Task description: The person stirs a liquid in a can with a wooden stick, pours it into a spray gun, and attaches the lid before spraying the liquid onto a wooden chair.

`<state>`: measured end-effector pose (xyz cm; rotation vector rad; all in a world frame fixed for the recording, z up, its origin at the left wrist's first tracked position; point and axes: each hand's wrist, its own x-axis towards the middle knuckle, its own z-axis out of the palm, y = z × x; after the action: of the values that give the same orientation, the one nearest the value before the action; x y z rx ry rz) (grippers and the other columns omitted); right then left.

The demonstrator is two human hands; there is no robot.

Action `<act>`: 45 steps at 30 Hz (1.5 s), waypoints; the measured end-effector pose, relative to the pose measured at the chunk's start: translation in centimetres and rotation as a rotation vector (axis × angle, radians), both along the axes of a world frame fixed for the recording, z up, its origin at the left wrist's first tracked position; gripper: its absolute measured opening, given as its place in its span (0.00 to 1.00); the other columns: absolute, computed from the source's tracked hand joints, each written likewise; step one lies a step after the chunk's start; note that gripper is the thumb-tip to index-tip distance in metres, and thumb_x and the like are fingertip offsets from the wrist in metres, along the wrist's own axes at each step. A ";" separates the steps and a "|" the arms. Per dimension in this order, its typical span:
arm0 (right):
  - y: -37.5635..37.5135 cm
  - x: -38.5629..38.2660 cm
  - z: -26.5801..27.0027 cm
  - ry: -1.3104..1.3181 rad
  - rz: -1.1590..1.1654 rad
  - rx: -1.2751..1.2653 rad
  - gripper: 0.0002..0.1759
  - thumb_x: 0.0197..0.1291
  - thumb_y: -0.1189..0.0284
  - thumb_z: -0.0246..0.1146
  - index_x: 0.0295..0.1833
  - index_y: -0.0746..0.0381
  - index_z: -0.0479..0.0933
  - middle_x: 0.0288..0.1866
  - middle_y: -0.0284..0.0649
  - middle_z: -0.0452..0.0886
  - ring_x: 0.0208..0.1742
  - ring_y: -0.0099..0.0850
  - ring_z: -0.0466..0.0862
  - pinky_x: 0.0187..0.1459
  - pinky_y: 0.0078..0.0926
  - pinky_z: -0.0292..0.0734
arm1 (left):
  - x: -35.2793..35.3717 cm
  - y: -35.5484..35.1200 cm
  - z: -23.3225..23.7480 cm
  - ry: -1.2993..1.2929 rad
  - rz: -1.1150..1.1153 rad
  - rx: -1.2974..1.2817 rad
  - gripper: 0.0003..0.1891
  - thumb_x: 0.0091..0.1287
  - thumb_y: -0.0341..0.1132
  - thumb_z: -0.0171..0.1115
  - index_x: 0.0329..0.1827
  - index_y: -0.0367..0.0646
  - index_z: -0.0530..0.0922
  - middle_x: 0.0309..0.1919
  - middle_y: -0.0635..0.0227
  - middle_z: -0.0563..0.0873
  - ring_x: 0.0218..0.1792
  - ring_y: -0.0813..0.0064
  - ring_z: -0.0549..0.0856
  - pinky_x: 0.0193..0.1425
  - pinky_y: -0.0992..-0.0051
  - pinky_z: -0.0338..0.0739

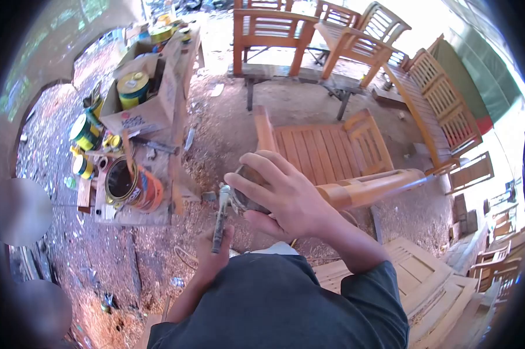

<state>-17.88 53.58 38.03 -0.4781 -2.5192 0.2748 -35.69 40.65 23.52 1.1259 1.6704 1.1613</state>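
Note:
In front of my chest is a spray gun (222,212) with a pale metal body and a dark, stained handle. My left hand (213,247) is closed around its handle, low and close to my body. A dark round cup (248,185) sits at the gun's right side, mostly covered by my right hand (291,200). The fingers of that hand curl over the cup's top and the thumb lies along its near side. Just beyond my hands stands a varnished wooden armchair (318,148) with a slatted seat; its near armrest (370,189) passes close to my right wrist.
To the left, a workbench (184,75) carries an open orange can (149,195) with a stick in it and a cardboard box (140,119) holding a tin. Several chairs and a slatted bench (419,116) stand farther off. Wooden panels (411,264) lie at the lower right.

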 end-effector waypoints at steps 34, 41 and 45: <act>-4.8 32.1 8.2 -0.047 -0.516 -0.217 0.26 0.57 0.63 0.62 0.60 0.60 0.77 0.61 0.54 0.74 0.58 0.55 0.77 0.60 0.47 0.72 | 26.9 12.0 4.3 -0.284 -1.103 -0.193 0.19 0.71 0.44 0.62 0.30 0.36 0.77 0.19 0.77 0.71 0.25 0.86 0.70 0.28 0.74 0.67; -7.1 43.0 6.8 -0.062 -0.698 -0.256 0.20 0.57 0.65 0.62 0.55 0.59 0.80 0.54 0.48 0.78 0.54 0.49 0.79 0.55 0.43 0.75 | 40.2 10.7 2.1 -0.386 -1.220 -0.151 0.19 0.72 0.43 0.61 0.30 0.36 0.76 0.19 0.77 0.69 0.26 0.85 0.68 0.27 0.72 0.66; -8.6 53.1 6.1 -0.029 -0.638 -0.326 0.16 0.57 0.66 0.63 0.51 0.59 0.81 0.49 0.47 0.80 0.49 0.48 0.81 0.52 0.40 0.76 | 50.4 9.5 0.3 -0.409 -1.303 -0.214 0.18 0.72 0.41 0.60 0.28 0.37 0.74 0.19 0.77 0.68 0.26 0.86 0.67 0.27 0.73 0.65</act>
<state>35.24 45.01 44.14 -1.3761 -2.2069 0.4259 14.71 50.17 23.80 1.3400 0.4621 0.2912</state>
